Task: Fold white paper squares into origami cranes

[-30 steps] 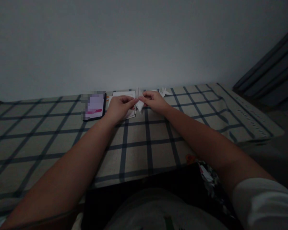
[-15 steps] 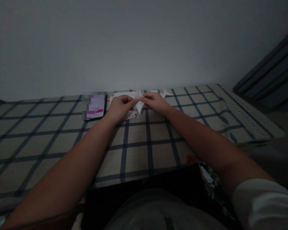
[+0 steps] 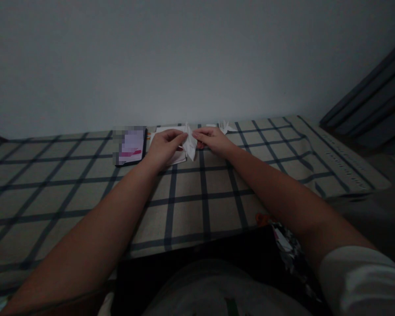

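A small folded white paper figure (image 3: 191,145) is held between both my hands near the far edge of the checked surface (image 3: 191,206). My left hand (image 3: 164,147) pinches its left side with curled fingers. My right hand (image 3: 213,139) pinches its right side. Under my left hand lies a stack of white paper sheets (image 3: 167,131).
A phone (image 3: 130,145) with a lit screen lies just left of my left hand. Another folded white paper figure (image 3: 224,127) sits behind my right hand by the wall. A dark curtain (image 3: 371,109) hangs at the right.
The paper figure has turned slightly between my fingers and my hands have shifted a little; otherwise the scene is the same.
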Demonstrator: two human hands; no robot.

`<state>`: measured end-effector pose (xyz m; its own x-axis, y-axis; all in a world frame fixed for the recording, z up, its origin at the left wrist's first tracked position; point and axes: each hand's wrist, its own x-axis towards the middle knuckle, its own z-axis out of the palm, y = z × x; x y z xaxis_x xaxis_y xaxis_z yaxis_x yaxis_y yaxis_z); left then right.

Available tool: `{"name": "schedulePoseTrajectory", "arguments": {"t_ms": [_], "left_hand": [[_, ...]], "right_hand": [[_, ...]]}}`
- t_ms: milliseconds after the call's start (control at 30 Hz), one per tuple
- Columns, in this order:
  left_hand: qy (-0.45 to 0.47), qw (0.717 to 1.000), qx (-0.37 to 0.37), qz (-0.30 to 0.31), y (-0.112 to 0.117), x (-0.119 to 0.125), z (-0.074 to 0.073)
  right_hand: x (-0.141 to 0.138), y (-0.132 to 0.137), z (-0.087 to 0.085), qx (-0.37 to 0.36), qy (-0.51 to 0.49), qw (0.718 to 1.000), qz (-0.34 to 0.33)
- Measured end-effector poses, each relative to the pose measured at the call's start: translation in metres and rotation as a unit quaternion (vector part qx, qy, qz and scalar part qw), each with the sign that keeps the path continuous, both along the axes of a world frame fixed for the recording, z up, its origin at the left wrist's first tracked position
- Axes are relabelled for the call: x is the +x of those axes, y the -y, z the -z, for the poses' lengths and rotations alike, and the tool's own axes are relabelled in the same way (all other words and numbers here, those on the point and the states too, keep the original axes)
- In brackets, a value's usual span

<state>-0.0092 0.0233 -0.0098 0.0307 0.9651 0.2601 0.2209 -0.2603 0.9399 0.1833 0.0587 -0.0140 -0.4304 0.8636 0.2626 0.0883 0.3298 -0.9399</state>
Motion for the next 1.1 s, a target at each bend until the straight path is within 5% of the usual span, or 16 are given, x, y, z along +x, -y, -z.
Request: {"name": "schedulePoseTrajectory", "arguments": {"t_ms": [567, 1100], "left_hand": [[-0.104, 0.990, 0.082, -0.040, 0.0003, -0.0006, 0.0026], [-0.104, 0.991, 0.074, -0.046, -0.0013, -0.0004, 0.0048]], "right_hand": [[-0.0004, -0.0004, 0.0035, -0.011, -0.014, 1.000, -0.010], [0.0001, -0.0001, 0.0021, 0.031, 0.031, 0.999, -0.015]]}}
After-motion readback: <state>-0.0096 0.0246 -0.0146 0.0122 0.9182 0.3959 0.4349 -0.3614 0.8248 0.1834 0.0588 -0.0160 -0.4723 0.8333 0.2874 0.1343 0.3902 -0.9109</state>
